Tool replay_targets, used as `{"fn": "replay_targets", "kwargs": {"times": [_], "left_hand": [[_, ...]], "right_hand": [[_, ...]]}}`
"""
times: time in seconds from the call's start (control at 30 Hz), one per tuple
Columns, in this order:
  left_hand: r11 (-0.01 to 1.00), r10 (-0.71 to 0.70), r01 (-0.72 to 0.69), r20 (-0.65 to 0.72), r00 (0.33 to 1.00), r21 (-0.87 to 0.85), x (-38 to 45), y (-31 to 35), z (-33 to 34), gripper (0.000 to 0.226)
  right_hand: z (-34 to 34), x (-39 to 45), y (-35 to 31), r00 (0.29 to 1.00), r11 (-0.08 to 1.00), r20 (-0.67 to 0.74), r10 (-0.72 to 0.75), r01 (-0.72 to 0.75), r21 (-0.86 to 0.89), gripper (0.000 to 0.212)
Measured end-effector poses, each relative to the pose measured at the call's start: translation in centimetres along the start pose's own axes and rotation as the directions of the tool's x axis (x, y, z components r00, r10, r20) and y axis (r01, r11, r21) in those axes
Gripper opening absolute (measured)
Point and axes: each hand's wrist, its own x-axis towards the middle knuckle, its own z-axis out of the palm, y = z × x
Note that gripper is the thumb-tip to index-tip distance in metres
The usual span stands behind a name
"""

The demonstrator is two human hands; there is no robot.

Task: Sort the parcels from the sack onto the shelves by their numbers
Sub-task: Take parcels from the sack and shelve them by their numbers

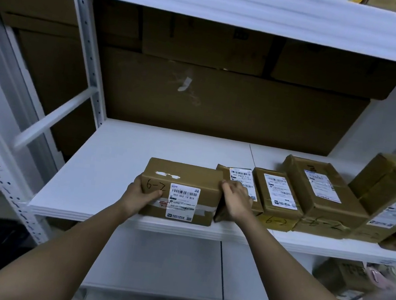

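Observation:
A brown cardboard parcel marked "6-2", with a white label on its front, sits on the white middle shelf near the front edge. My left hand grips its lower left front corner, thumb on the front face. My right hand holds its right end, fingers curled over the top right edge. Directly to the right lies a row of several more labelled brown parcels, some marked "6-2"; my right hand partly covers the nearest one. No sack is in view.
Large flat cardboard sheets stand behind the shelf. The shelf above overhangs closely. A white upright post and a diagonal brace stand at the left. A lower shelf holds a box at the right.

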Motion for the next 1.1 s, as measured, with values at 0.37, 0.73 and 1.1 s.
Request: {"fn": "replay_targets", "kwargs": {"times": [0.37,0.73,1.1], "left_hand": [[0.996,0.093,-0.091,-0.087,0.992,0.026,1.3,0.1,1.4,0.062],[0.999,0.046,-0.045,-0.034,0.998,0.029,1.5,-0.6,1.4,0.075],[0.968,-0.1,0.143,-0.206,0.973,0.206,-2.0,-0.6,-2.4,0.07]], "right_hand": [[-0.5,1.1,-0.7,0.998,0.998,0.057,0.007,-0.01,0.055,0.041],[-0.1,1.3,0.0,1.0,0.989,0.003,0.025,-0.025,0.145,0.042],[1.1,-1.8,-5.8,0.818,0.897,-0.43,-0.382,0.44,0.041,0.033]]}}
